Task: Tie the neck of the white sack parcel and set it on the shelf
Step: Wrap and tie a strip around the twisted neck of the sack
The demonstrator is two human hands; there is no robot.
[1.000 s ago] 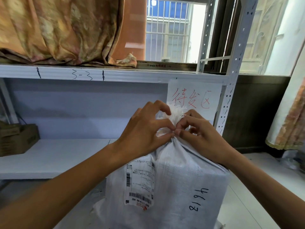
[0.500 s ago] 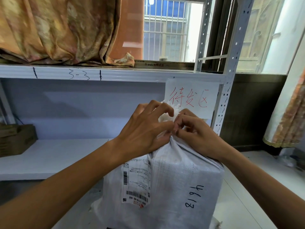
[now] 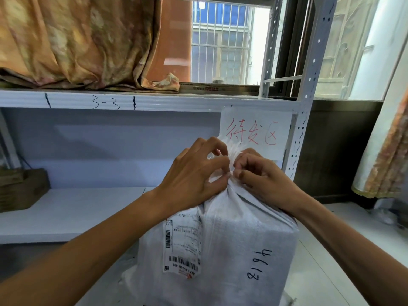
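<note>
While the white shelf (image 3: 66,213) runs across the back, the white sack parcel (image 3: 238,250) stands upright in front of its lower board, not on it, base out of view. Left hand (image 3: 194,180) and right hand (image 3: 262,180) both pinch the gathered neck (image 3: 231,151), fingers curled, fingertips almost meeting. Frayed fabric sprouts above the pinch. Shipping label (image 3: 183,241) on the sack's left face.

Barred window (image 3: 220,43), floral curtain (image 3: 77,40), daylight

One white sack parcel (image 3: 234,246): stood upright before the right end of the shelf (image 3: 66,208), neck bunched, label and handwritten number showing.
</note>
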